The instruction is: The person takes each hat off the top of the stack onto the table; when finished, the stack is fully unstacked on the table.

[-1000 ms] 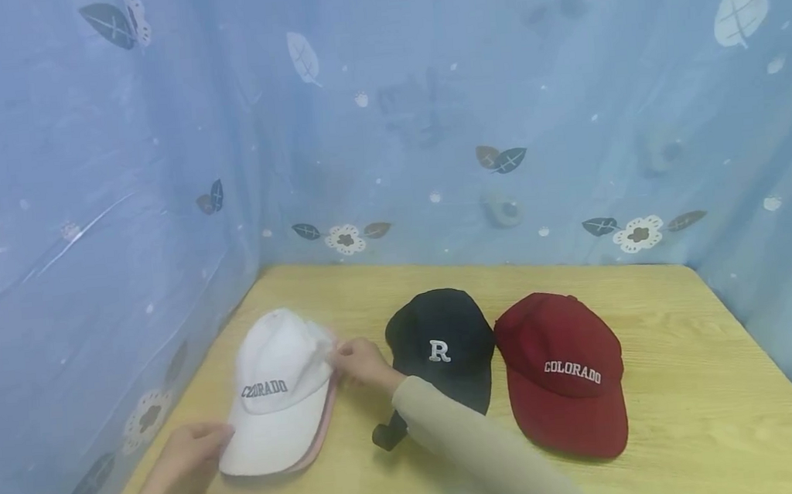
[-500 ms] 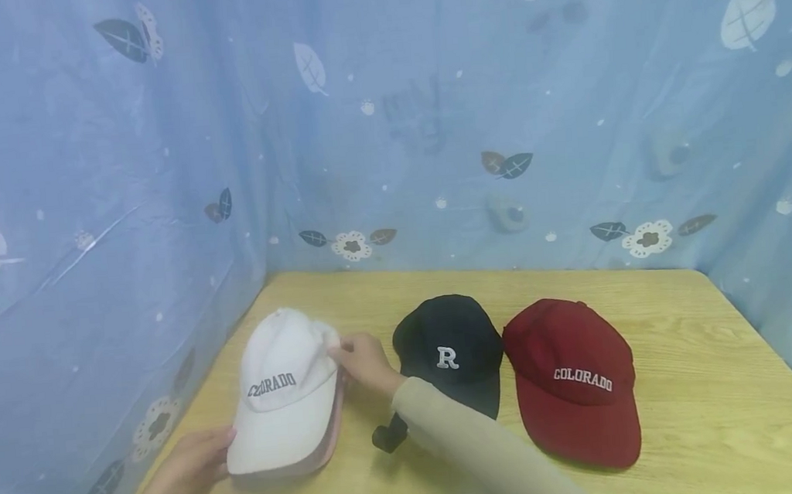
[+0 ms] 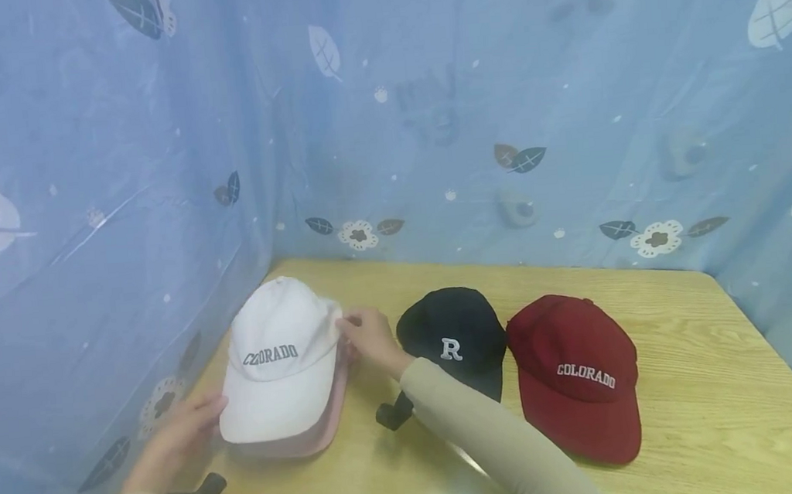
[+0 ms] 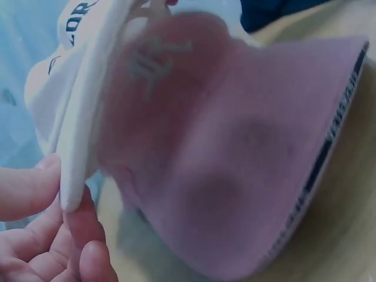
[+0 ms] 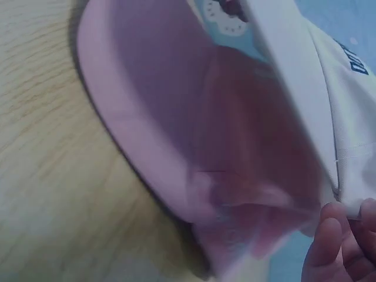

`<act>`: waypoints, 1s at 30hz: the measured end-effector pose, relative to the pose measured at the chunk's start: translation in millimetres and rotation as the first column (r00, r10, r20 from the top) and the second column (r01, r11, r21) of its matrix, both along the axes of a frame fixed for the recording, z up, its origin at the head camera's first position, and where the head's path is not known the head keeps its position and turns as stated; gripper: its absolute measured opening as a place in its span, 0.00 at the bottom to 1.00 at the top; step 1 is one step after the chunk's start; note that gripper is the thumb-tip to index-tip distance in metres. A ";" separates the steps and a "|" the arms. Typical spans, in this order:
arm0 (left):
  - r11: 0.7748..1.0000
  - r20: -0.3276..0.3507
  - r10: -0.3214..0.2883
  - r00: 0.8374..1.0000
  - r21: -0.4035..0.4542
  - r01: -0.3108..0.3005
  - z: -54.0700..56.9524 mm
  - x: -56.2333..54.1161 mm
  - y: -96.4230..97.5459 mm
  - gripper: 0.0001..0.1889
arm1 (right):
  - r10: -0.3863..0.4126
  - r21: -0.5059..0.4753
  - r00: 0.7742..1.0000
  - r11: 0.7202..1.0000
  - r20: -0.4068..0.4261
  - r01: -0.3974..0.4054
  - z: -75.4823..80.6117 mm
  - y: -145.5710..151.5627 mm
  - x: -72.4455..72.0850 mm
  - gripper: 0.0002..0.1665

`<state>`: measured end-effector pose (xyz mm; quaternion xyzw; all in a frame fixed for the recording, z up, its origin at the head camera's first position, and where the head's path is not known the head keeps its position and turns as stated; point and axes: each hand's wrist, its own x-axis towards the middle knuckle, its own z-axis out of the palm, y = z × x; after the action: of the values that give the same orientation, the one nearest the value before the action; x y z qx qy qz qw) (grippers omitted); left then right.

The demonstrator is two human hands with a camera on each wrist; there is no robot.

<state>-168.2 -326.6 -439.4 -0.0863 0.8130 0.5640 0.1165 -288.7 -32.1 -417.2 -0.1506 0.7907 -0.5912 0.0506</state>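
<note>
A white baseball cap (image 3: 278,396) lettered COLORADO is held tilted over a pink cap (image 4: 252,135) at the table's left side. My left hand (image 3: 181,438) pinches one edge of the white brim, thumb on top and fingers beneath, as the left wrist view shows. On the other side my right hand (image 3: 371,338) pinches the white cap's lower edge near where brim meets crown. In both wrist views a gap shows between the white brim and the pink one. Most of the pink crown is hidden under the white cap in the head view.
Right of my right hand lies a black cap (image 3: 446,317) with a white R, partly covered by my sleeve. A dark red COLORADO cap (image 3: 580,418) sits beside it on the wooden table (image 3: 713,377). Blue patterned curtains (image 3: 428,120) surround the table.
Both hands have raised the white cap and shifted it toward the back, so more of the pink brim shows below it. The head view has shifted slightly; the black and red caps stay put.
</note>
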 end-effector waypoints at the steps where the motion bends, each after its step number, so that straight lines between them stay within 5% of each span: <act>1: 1.000 -0.008 0.009 1.000 -0.008 -0.009 4.7 -1.0 2.4 0.33 | -0.004 -0.009 1.000 1.000 -0.004 0.004 2.6 1.8 -1.4 0.13; 9: 0.997 -0.114 0.028 0.993 -0.067 -0.036 34.7 -20.4 35.5 0.35 | -0.062 -0.044 0.998 0.997 -0.009 0.062 23.3 32.9 -18.7 0.13; 14: 0.999 -0.174 0.004 0.985 0.043 0.004 45.5 -42.3 84.6 0.27 | -0.119 -0.061 0.992 0.991 0.035 0.121 30.6 81.7 -32.7 0.15; 22: 0.968 -0.166 -0.054 0.985 0.235 0.093 47.7 -74.8 225.0 0.16 | -0.114 0.036 0.993 0.993 -0.001 0.114 47.2 233.2 -40.5 0.22; 27: 0.934 -0.201 -0.138 0.970 0.299 0.195 48.5 -91.5 323.4 0.14 | -0.103 0.231 0.994 0.967 -0.037 0.108 59.7 340.5 -24.4 0.24; 30: 0.921 -0.206 -0.133 0.969 0.337 0.198 43.1 -93.7 382.9 0.11 | -0.120 0.331 0.992 0.935 -0.038 0.126 60.7 401.0 -11.4 0.25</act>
<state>-261.9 56.3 -396.3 0.0564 0.7095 0.6948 0.1037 -300.1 369.0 -356.5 -0.0951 0.8875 -0.4498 0.0315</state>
